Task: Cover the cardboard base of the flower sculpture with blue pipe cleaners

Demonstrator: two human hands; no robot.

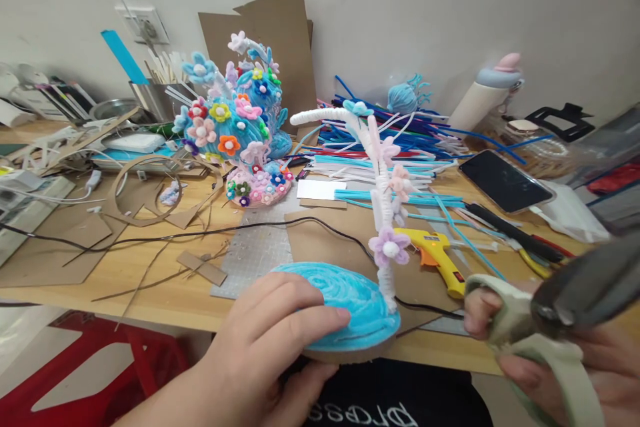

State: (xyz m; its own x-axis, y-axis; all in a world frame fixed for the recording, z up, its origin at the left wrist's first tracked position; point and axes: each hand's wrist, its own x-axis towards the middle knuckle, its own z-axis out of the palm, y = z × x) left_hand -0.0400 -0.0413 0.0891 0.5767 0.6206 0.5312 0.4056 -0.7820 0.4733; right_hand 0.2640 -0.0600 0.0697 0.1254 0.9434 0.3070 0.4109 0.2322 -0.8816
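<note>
- At far left, a red stool (pixel 93 363) stands below the wooden desk (pixel 185 303), where a cardboard ring (pixel 114 199) lies among scraps.
- Just right of the ring, a blue ornament (pixel 253 97) covered in colorful fuzzy flowers stands on the desk.
- At front center, the left hand (pixel 280 337) grasps a fuzzy blue disc (pixel 345 300) over the desk's front edge, its grip closed with fingers on top and thumb underneath.
- From the disc's right side rises a white wrapped stem (pixel 382 190), its top bending left; a purple flower (pixel 389 246) sits low on it, with pink and blue blooms above.
- Behind the stem, pipe cleaners (pixel 370 140) in blue, white and pink lie heaped near the wall.
- Right of the stem, a yellow glue gun (pixel 437 253) rests on the desk, a dark phone (pixel 506 180) beyond it.
- At far right, the right hand (pixel 595 360) grasps scissors (pixel 545 320) with pale green handles, its grip wrapped around them, the blades blurred and pointing right.
</note>
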